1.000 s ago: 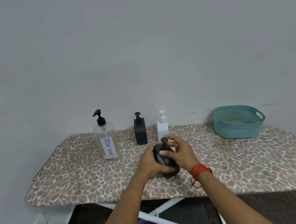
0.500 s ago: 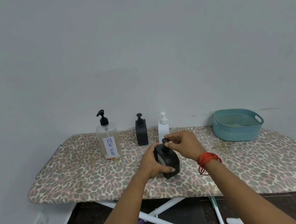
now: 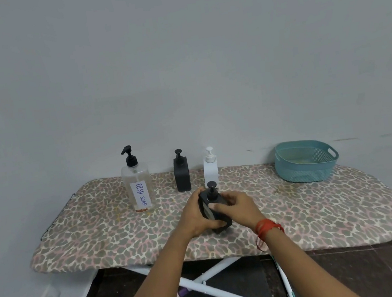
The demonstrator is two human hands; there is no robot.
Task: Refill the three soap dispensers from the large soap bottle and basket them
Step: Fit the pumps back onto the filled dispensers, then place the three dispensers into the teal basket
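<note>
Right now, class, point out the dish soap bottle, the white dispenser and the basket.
dish soap bottle (image 3: 142, 195): head view, on its handwritten label.
white dispenser (image 3: 211, 174): head view, on its white body.
basket (image 3: 302, 172): head view, on its front wall.

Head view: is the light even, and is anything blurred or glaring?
Head view: soft, even light, faint shadows; the label on the large soap bottle reads sharply; the left hand and right hand on the black dispenser look slightly soft; no glare.
</note>
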